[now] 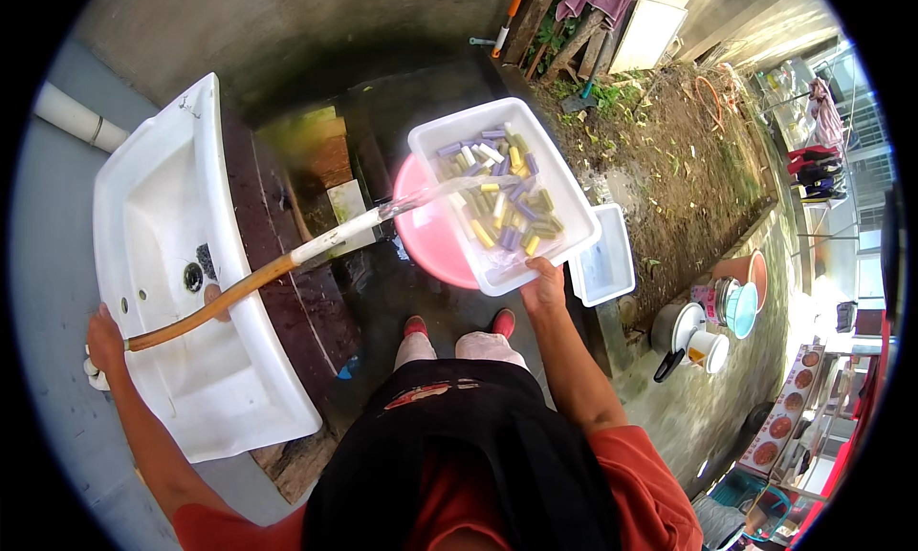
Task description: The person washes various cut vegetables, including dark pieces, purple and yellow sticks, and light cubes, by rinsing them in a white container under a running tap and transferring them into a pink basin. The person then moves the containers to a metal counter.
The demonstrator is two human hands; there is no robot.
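My right hand (545, 285) grips the near edge of a white rectangular plastic tub (570, 228), which is held up and slightly tilted. Short cylindrical pieces (502, 193) in purple, yellow, white and olive lie loose in it. Water (435, 195) streams from a tan-and-white hose (253, 281) into the tub. The hose runs across a white ceramic sink (277, 360) toward the wall. At its far left end my left hand (103, 336) is closed around a white tap (94, 373), though its fingers are partly hidden. A pink round basin (430, 240) shows beneath the tub.
Another white tub (607, 264) stands right of the held one. Wet dark ground lies around my red shoes (502, 324). Bricks (325, 159) are by the sink. Farther right are a soil bed (688, 169), a lidded pot (672, 329) and stacked basins (741, 307).
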